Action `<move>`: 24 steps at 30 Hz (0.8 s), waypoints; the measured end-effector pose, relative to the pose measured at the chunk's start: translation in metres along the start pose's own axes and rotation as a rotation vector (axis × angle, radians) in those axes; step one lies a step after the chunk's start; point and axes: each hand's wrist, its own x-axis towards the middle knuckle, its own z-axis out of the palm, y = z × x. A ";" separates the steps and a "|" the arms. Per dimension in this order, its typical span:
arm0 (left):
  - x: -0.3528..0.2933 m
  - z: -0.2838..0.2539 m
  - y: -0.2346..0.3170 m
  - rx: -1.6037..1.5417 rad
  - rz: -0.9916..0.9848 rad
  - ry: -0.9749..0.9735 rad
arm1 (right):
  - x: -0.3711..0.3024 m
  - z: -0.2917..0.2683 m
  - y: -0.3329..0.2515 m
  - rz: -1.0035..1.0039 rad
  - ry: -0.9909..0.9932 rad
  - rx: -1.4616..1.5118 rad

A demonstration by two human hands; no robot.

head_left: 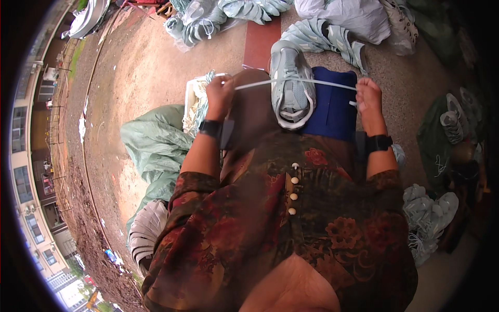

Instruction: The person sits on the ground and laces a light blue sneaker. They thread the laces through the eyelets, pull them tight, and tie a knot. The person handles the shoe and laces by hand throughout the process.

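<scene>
"So, where does the grey shoe (pixel 292 91) sit?"

"On the person's lap, between the brown-covered left leg (pixel 248 106) and a dark blue cloth (pixel 330 106) on the right. Its opening faces the body."

"And what crosses it?"

"A white lace (pixel 325 82), drawn nearly straight from one hand to the other, over the upper. Whether it runs through any eyelet, I can't tell."

"How are the fingers set?"

"On the left hand (pixel 220 93) they are curled in, pinching one end of the lace. The right hand (pixel 369 96) has bent fingers gripping the other side, with a short white tip poking out below. Exactly which fingertips meet, I can't make out."

"Anything close by?"

"Just beyond the left wrist, a white box (pixel 187 100) of pale laces; next to that, a green sack (pixel 156 136). Past the shoe's far end, a curved row of pale shoe uppers (pixel 314 35) lies on the ground, near a white bag (pixel 353 20)."

"Off to the right?"

"A cluster of pale shoes (pixel 429 218) beside the person, and a dark green bag (pixel 430 140) farther out."
</scene>
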 end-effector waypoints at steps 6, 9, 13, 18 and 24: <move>-0.020 0.007 -0.006 -0.034 0.349 -0.050 | -0.036 0.018 -0.015 -0.268 -0.094 -0.529; -0.033 -0.020 0.040 0.263 0.575 -0.175 | -0.049 0.010 -0.035 -0.844 -0.314 -1.007; -0.038 -0.037 0.047 0.372 0.667 -0.187 | -0.080 0.015 -0.071 -1.133 -0.224 -1.429; -0.030 -0.068 -0.007 0.069 0.376 -0.175 | -0.071 -0.035 -0.072 -1.252 -0.149 -1.375; -0.043 -0.154 -0.094 -0.210 -0.059 0.033 | -0.039 -0.171 -0.045 -0.894 0.180 -1.208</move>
